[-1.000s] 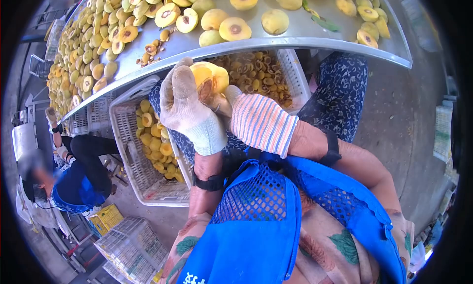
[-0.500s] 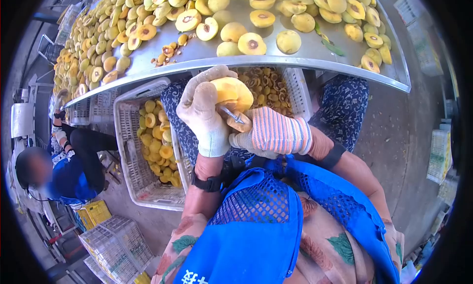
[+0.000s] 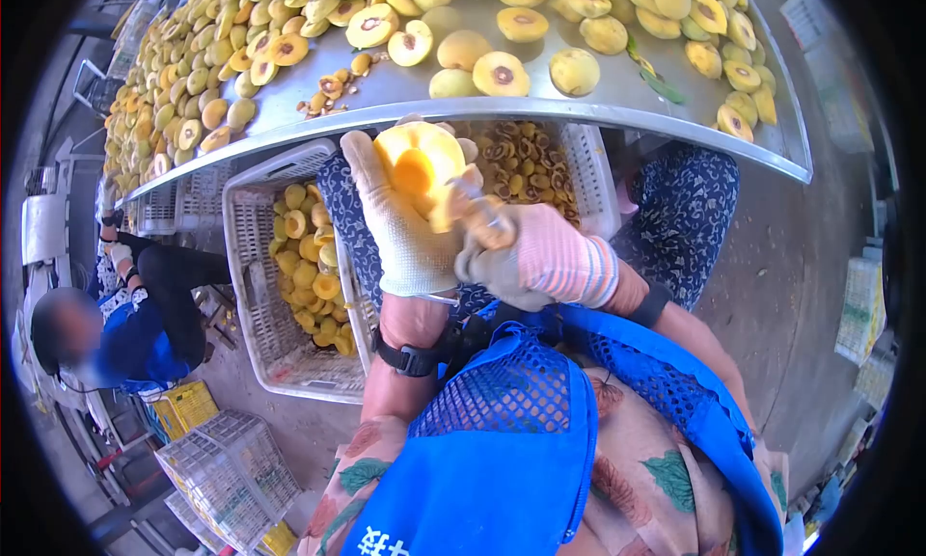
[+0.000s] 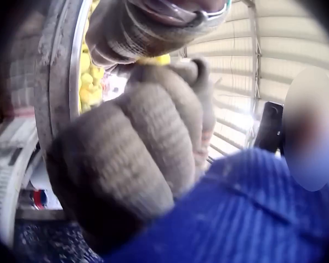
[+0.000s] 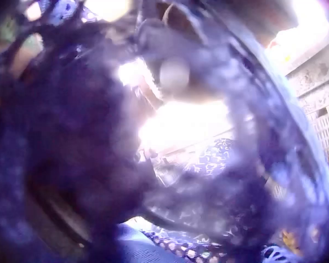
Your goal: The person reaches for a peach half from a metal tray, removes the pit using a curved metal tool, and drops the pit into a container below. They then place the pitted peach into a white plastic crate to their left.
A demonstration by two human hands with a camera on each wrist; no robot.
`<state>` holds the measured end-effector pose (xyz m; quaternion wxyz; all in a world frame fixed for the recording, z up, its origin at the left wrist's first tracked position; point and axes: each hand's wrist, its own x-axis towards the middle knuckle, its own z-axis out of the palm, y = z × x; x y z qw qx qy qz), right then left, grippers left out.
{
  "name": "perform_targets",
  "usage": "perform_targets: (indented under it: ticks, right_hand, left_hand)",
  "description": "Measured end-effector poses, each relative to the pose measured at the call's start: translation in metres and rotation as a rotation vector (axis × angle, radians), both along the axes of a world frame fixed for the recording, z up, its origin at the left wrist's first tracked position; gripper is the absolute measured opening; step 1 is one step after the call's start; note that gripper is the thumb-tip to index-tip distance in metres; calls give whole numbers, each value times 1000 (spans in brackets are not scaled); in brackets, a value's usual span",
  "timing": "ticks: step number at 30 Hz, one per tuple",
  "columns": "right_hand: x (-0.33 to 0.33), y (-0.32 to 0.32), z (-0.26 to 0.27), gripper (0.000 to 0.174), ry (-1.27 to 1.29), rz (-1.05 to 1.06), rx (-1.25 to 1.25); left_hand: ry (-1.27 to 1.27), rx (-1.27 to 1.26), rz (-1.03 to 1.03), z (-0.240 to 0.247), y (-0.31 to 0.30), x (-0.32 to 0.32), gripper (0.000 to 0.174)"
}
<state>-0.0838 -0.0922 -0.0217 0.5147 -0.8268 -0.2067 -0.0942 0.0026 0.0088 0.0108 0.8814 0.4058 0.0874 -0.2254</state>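
Note:
In the head view, my gloved left hand point(image 3: 420, 252) grips a yellow peach half point(image 3: 446, 151), thumb on its left side and fingers behind it. The fruit's smooth orange hollow faces up. My right hand point(image 3: 555, 257), in a striped glove, holds a short wooden-handled pitting knife point(image 3: 494, 226), blurred by motion. At the knife's end, a ragged orange-brown piece overlaps the peach's lower right edge. Curled glove fingers point(image 4: 137, 137) fill the left wrist view, below a bright curved metal part point(image 4: 175, 13). Dark blue mesh point(image 5: 71, 109) covers most of the right wrist view, hiding the hand.
A metal table point(image 3: 376, 88) ahead carries many peach halves and small pit scraps. Below it, a white crate point(image 3: 246, 296) holds yellow halves; another crate point(image 3: 593, 170) between the knees holds brown-centred pieces. Another person point(image 3: 145, 334) sits at left near stacked crates point(image 3: 231, 479).
The peach half has turned in the left hand, so its hollow now shows where brown flesh and the blade were. The right hand has drawn the knife slightly right. The head view has shifted.

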Motion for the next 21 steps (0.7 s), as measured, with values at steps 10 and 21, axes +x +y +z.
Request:
perform_targets:
  ticks: [10,21]
  right_hand:
    - [6,-41,-68,27,807,-503,-339]
    - [-1,-45,-72,30,989,-196,-232]
  left_hand:
    - [-592,1229,619,-45,152,80,46]
    - [-1112,1814,-884,-30,-80,124,65]
